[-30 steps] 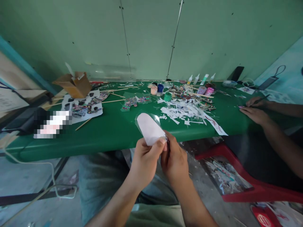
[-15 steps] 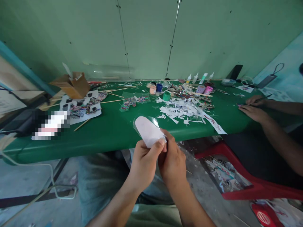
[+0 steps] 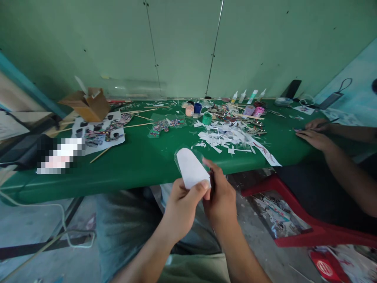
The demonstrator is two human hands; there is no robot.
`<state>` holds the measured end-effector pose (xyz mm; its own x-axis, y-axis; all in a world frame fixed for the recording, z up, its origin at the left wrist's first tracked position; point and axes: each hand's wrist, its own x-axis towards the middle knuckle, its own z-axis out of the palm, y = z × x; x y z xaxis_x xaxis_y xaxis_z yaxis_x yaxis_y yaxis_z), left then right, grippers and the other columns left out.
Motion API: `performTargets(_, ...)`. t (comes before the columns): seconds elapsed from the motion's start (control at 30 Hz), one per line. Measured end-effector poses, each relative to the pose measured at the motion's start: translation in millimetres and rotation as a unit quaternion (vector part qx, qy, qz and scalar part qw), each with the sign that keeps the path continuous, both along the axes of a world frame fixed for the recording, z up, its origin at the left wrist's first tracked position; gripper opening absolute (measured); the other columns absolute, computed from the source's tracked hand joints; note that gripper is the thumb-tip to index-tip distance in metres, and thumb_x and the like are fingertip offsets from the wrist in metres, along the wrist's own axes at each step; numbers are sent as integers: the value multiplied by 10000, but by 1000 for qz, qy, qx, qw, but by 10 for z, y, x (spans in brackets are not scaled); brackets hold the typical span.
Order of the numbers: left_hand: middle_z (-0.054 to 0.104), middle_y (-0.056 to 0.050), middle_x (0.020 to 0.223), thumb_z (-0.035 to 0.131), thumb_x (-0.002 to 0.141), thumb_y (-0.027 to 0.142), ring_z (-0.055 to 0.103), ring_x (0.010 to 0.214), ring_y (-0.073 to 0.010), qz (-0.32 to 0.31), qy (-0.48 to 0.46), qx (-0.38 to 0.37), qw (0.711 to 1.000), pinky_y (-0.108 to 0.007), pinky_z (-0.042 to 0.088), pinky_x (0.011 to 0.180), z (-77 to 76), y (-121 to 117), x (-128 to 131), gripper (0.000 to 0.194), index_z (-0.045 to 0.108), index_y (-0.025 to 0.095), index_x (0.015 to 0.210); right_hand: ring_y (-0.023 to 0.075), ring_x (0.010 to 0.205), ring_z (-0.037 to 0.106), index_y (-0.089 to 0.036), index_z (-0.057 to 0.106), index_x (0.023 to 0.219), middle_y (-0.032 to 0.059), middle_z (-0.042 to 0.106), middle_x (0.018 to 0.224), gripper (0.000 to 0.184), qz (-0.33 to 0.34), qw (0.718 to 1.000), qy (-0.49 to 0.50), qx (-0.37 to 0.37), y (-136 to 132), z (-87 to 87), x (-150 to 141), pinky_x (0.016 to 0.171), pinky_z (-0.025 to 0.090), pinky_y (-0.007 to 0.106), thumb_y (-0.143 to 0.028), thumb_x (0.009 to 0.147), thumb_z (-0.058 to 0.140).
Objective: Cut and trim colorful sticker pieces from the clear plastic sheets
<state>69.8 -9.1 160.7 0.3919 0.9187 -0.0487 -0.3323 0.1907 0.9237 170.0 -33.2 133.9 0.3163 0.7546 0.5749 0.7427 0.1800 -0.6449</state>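
Note:
A rounded white paper piece [image 3: 191, 168] with a clear plastic film border is pinched by my left hand [image 3: 184, 208], the thumb lying on its lower right corner. The paper is held up just in front of the table's near edge. Close beside it, at the paper's right edge, is my right hand [image 3: 220, 196], its fingers curled and the index finger pointing up along the film. A small dark part shows between the right fingers; what it belongs to is hidden.
White paper scraps [image 3: 225, 137] lie on the green table [image 3: 141, 169], with paint jars [image 3: 207, 118] behind. A cardboard box [image 3: 88, 105], printed sheets [image 3: 100, 135] and thin sticks are at left. At right, a co-worker's hands [image 3: 315, 135] work beside a red chair [image 3: 282, 192].
The paper piece and both my hands have shifted slightly right and down, and the paper has turned a little more upright. My right index finger has moved away from the paper's edge.

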Motion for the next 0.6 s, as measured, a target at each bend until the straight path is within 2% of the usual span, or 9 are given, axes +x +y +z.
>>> performTargets(0.13, 461, 22, 511, 618, 774, 237, 423, 568, -92, 10, 0, -10, 1000, -228, 335, 580, -21, 87, -34, 328, 508, 167, 472, 126, 636, 618, -198, 633, 1052, 18, 681, 803, 230, 6, 993, 118, -28, 22, 98, 113, 570, 462, 222, -280, 931, 455)
performTargets(0.2, 459, 20, 516, 611, 779, 254, 416, 567, -94, 4, 13, -9, 1000, -234, 329, 579, -48, 101, -41, 326, 513, 167, 479, 117, 623, 584, -196, 647, 924, 1, 644, 735, 200, 36, 981, 186, -31, 23, 152, 154, 561, 439, 216, -318, 924, 489)
performTargets(0.27, 453, 21, 522, 616, 778, 287, 410, 563, -95, 9, 33, -12, 999, -238, 324, 570, -80, 87, -38, 313, 532, 165, 502, 106, 596, 555, -193, 634, 838, -14, 602, 675, 216, 86, 961, 260, -30, 27, 194, 170, 549, 421, 211, -352, 918, 512)
performTargets(0.37, 453, 20, 525, 620, 775, 337, 411, 551, -98, 18, 83, -12, 996, -239, 327, 545, -97, 45, -39, 314, 536, 162, 527, 83, 496, 498, -192, 578, 754, -44, 540, 585, 223, 189, 913, 358, -58, 41, 241, 159, 491, 391, 202, -368, 891, 568)
performTargets(0.43, 494, 9, 559, 612, 789, 368, 436, 570, -105, 17, 125, 19, 992, -235, 344, 543, -73, 36, -67, 305, 556, 157, 577, 71, 458, 467, -192, 536, 709, -54, 527, 550, 237, 225, 890, 389, -75, 48, 268, 147, 467, 373, 194, -348, 875, 600)
performTargets(0.53, 541, -8, 632, 603, 819, 403, 469, 626, -116, 3, 174, 99, 980, -226, 364, 559, -9, 73, -139, 303, 581, 147, 658, 46, 425, 368, -190, 518, 677, -74, 469, 513, 255, 226, 885, 401, -70, 44, 306, 142, 438, 322, 177, -326, 867, 620)
performTargets(0.6, 513, -5, 611, 585, 839, 424, 451, 604, -109, -24, 186, 126, 974, -222, 352, 539, 33, 116, -178, 341, 563, 144, 646, 38, 405, 279, -191, 518, 676, -93, 391, 496, 260, 236, 877, 413, -66, 37, 322, 148, 416, 284, 175, -336, 865, 622)
